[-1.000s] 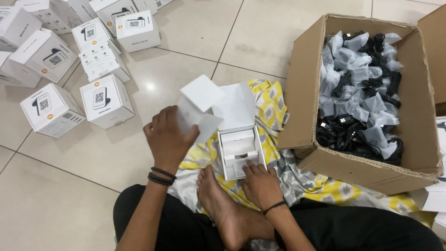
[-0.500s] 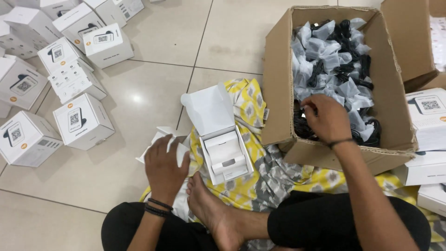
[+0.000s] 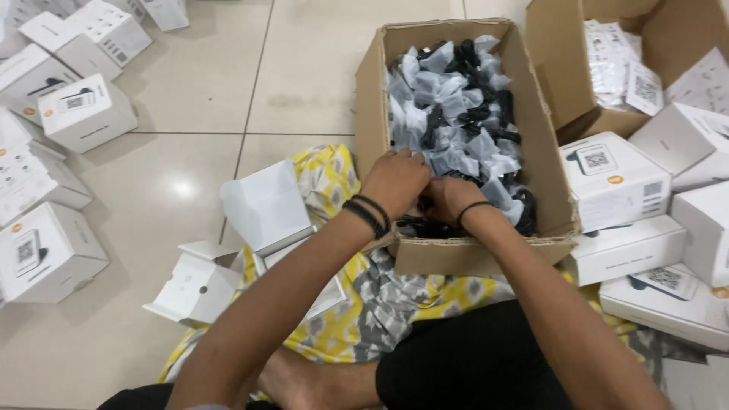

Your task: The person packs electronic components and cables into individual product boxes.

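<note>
Your left hand (image 3: 395,181) and right hand (image 3: 449,199) dig into bagged black parts (image 3: 456,121) in the cardboard box (image 3: 370,114); fingers buried, grip can't be told; open white box (image 3: 266,209) beside

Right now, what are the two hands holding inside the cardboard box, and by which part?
It cannot be told. The left hand and right hand are both in the cardboard box among the bagged black cables, fingers hidden, so any grip is out of sight.
</note>
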